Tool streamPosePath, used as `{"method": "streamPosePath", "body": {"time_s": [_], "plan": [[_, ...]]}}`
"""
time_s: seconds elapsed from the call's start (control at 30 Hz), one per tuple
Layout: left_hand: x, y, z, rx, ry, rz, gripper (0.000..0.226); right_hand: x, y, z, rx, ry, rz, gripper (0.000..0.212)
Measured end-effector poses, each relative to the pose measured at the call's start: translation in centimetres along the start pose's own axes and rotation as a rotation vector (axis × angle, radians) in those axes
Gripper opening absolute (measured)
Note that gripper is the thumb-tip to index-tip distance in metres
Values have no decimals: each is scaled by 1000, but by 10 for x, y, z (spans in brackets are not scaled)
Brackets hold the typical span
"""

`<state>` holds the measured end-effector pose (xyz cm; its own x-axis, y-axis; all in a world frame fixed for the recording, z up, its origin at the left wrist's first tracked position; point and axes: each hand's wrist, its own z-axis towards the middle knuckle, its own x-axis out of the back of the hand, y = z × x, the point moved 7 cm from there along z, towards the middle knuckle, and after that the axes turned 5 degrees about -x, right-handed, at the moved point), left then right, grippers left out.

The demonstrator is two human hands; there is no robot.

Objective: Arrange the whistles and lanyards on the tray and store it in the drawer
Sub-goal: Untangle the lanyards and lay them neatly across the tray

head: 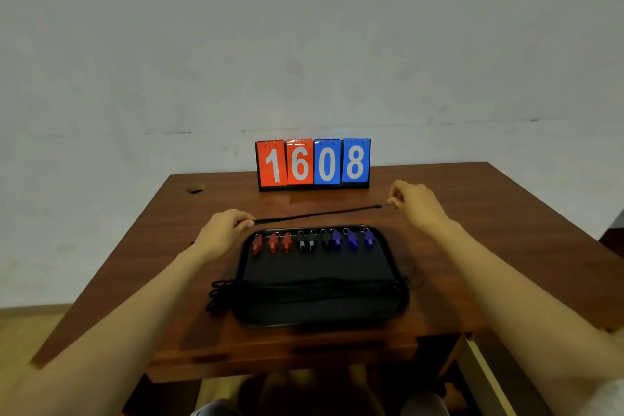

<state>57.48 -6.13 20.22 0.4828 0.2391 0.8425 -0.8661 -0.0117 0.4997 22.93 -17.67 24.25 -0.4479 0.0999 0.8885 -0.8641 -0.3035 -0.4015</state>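
Ideally both hands, left hand (224, 230) and right hand (417, 201), fingers pinching the taut lanyard (317, 214), lower it level onto the tray (393, 257) beside the bundled lanyards (304, 290).

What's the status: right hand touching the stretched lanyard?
Touching. Head view: the right hand pinches one end of the lanyard, pulled taut; the left hand pinches the other.

Table (489, 246) — bare wood left and right of tray (317, 268). Far edge: scoreboard (313, 164) upright. Between scoreboard and tray — taut lanyard (317, 214) spans the gap.
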Motion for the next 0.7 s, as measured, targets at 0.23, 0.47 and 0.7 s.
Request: {"method": "streamPosePath", "body": {"time_s": [0.23, 0.47, 0.7], "plan": [[-30, -22, -30, 71, -71, -49, 13, -31, 39, -35, -68, -94, -116, 7], [-54, -39, -53, 123, -128, -17, 9, -58, 59, -63, -100, -212, -163, 8], [-71, -45, -63, 79, -132, 59, 8, -75, 68, -77, -127, -271, -156, 7]]}}
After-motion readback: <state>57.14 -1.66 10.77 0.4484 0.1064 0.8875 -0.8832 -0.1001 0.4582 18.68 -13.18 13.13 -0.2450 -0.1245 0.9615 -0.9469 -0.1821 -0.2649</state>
